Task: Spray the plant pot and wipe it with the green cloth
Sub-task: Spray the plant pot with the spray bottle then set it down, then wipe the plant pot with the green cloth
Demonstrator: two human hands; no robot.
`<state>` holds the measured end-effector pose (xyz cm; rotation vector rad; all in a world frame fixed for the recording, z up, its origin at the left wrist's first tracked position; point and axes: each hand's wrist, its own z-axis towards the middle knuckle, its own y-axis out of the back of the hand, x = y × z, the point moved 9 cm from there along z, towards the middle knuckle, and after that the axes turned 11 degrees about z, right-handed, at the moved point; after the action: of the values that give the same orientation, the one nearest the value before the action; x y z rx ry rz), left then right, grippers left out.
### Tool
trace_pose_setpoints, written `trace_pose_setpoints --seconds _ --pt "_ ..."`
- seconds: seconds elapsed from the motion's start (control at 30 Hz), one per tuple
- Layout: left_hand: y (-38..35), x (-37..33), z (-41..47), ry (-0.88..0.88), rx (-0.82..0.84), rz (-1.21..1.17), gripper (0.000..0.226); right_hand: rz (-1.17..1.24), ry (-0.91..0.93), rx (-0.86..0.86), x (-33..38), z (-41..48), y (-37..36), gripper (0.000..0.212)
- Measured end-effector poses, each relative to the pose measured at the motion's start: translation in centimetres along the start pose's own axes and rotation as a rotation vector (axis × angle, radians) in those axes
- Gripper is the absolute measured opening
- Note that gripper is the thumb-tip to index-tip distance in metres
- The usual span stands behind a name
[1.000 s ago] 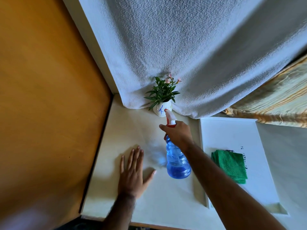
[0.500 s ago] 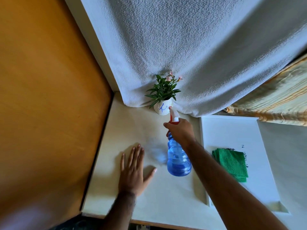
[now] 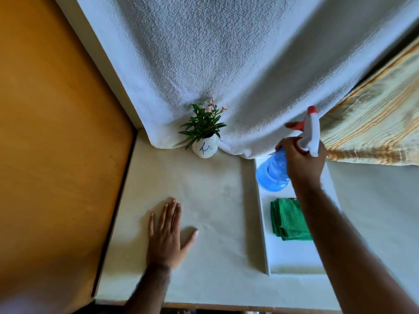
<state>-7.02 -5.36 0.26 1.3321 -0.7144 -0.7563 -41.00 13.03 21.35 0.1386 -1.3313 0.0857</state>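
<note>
A small white plant pot (image 3: 205, 148) with a blue mark and a green leafy plant stands at the back of the table against the white towel. My right hand (image 3: 302, 163) grips the neck of a blue spray bottle (image 3: 273, 172) with a white and red trigger head, held in the air over the far end of the white tray (image 3: 264, 225), well right of the pot. The folded green cloth (image 3: 288, 219) lies in that tray, partly behind my right forearm. My left hand (image 3: 167, 234) rests flat on the table, fingers spread, in front of the pot.
A white towel (image 3: 226, 64) hangs behind the table. An orange wall (image 3: 56, 132) runs along the left edge. A striped yellow fabric (image 3: 374, 123) lies at the back right. The table's front edge (image 3: 204, 307) is close to me.
My right hand has carried the spray bottle away from the pot, rightward and up, to above the tray. The left hand stays flat on the table.
</note>
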Motion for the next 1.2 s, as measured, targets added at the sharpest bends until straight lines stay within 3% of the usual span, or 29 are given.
trace_pose_setpoints --seconds 0.2,0.4,0.6,0.73,0.9,0.97,1.1,1.2 --pt "0.1 0.0 0.1 0.001 -0.013 -0.006 0.093 -0.091 0.053 -0.028 -2.5 2.0 2.6 0.029" --pt "0.0 0.0 0.1 0.001 -0.015 0.012 0.094 -0.142 0.062 0.059 -5.2 1.9 2.7 0.023" --pt "-0.3 0.1 0.0 -0.003 0.012 0.028 0.096 -0.136 0.004 0.148 -6.2 1.8 1.7 0.041" --pt "-0.3 0.2 0.1 0.003 0.016 0.018 0.096 -0.169 -0.101 0.226 -7.2 0.9 2.4 0.068" --pt "-0.3 0.1 0.0 0.013 0.012 0.001 0.095 -0.350 -0.011 0.201 -9.4 -5.4 7.6 0.096" --pt "-0.3 0.1 0.0 0.018 0.020 -0.001 0.095 -0.508 0.024 0.316 -10.6 -8.9 9.4 0.097" --pt "-0.3 0.1 0.0 0.010 0.024 0.002 0.094 -0.829 0.129 0.709 -13.5 -14.5 10.0 0.107" --pt "-0.2 0.1 0.0 0.008 0.025 0.003 0.094 -0.895 0.198 0.766 -14.0 -14.9 9.6 0.097"
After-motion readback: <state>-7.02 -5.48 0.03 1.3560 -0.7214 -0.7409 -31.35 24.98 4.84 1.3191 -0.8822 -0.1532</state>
